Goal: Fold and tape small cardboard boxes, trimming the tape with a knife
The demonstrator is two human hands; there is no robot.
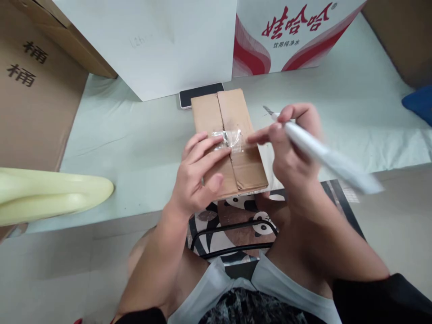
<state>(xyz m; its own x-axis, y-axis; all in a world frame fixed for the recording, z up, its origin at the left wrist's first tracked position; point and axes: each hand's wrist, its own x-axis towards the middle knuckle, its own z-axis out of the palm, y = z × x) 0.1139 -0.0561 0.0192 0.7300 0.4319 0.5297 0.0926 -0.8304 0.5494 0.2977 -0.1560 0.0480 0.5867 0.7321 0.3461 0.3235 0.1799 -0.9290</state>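
Note:
A small brown cardboard box lies on the pale green cloth, its top flaps meeting at a centre seam. A patch of clear tape spans that seam. My left hand rests with fingers spread on the box and touches the tape's left side. In my right hand is a white-handled craft knife, its blade tip pointing up and left above the cloth. The knife's far end is blurred by motion. My right index finger reaches to the box's right side near the tape.
A phone lies behind the box, by a large white carton with red printing. Brown cartons stand at left. A pale yellow object juts in at left, a blue item at right. Below is a panda-patterned surface.

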